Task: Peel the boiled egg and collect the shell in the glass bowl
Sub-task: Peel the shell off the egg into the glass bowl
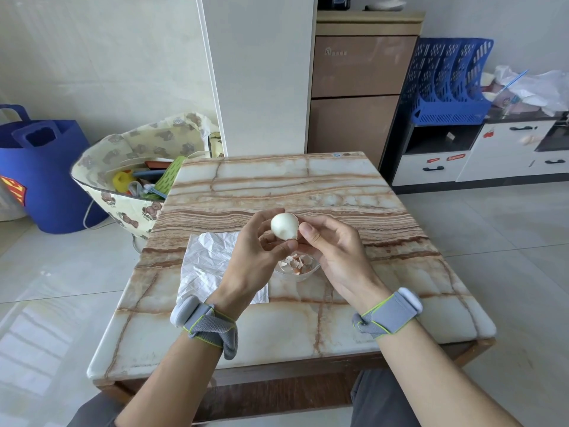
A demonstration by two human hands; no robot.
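- The boiled egg (284,226) is held up between both hands, above the marble-patterned table (308,186) and just over the far rim of the glass bowl (296,268).
- The left hand (255,254) is closed on the egg from the left, its fingers curled round the egg's far and lower sides.
- The right hand (331,251) meets the egg from the right; its thumb presses at the edge of a shell fragment (295,224) that clings along the egg's right side.
- Most of the egg facing the camera is bare and white, so I judge the peeling to be in its late part, with only the right-hand and perhaps the hidden far side left to clear.
- The bowl already holds a small heap of broken shell pieces (297,261), brown outside and pale inside.
- A crumpled white sheet (209,266), possibly paper towel, lies flat on the table left of the bowl, partly under the left wrist.
- The next move likely calls for the right thumb to lift the clinging fragment off without gouging the white, then drop it straight down into the bowl.
- The egg may then need turning to check the hidden side for leftover shell.
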